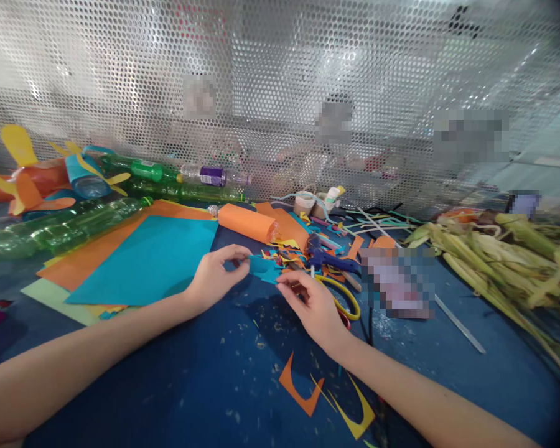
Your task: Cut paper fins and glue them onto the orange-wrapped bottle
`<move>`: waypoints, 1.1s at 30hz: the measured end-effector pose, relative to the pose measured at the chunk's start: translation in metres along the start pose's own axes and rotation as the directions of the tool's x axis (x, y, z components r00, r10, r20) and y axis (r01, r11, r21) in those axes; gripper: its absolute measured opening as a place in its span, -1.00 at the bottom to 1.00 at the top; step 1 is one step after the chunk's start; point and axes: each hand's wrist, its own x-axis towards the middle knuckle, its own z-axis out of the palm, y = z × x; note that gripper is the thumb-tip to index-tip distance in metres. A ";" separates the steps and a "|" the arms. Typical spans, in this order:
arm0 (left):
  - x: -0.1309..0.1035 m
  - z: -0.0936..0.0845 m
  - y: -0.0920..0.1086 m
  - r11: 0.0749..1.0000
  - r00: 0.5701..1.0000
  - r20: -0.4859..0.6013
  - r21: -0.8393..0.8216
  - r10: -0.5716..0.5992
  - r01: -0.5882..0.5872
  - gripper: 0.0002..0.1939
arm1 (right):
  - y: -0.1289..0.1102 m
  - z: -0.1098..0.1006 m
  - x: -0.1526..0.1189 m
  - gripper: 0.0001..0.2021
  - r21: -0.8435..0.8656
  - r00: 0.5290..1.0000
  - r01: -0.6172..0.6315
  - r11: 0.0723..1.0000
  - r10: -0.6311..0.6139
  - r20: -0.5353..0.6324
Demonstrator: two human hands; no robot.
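A small piece of blue paper (264,268) is held up over the table between my two hands. My left hand (220,274) pinches its left end between thumb and fingers. At its lower right corner, the fingertips of my right hand (315,305) are closed on the paper. Just behind it lies a bottle wrapped in orange paper (247,223), beside a heap of coloured scraps (287,249). Yellow-handled scissors (350,305) are partly hidden behind my right hand. A large blue sheet (154,258) rests on other coloured sheets at the left.
Green plastic bottles (70,230) and paper-decorated bottles (86,177) lie at the left. A dark blue glue gun (333,260) is right of centre. Corn husks (504,255) cover the right side. Orange (301,392) and yellow offcuts (361,415) lie in front. A perforated metal screen (270,81) stands behind.
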 end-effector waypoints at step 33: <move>-0.011 0.010 0.001 0.980 0.831 0.554 -0.189 0.057 0.059 -0.78 | 0.004 0.004 0.000 -0.86 -0.276 0.983 0.139 0.951 -0.098 0.158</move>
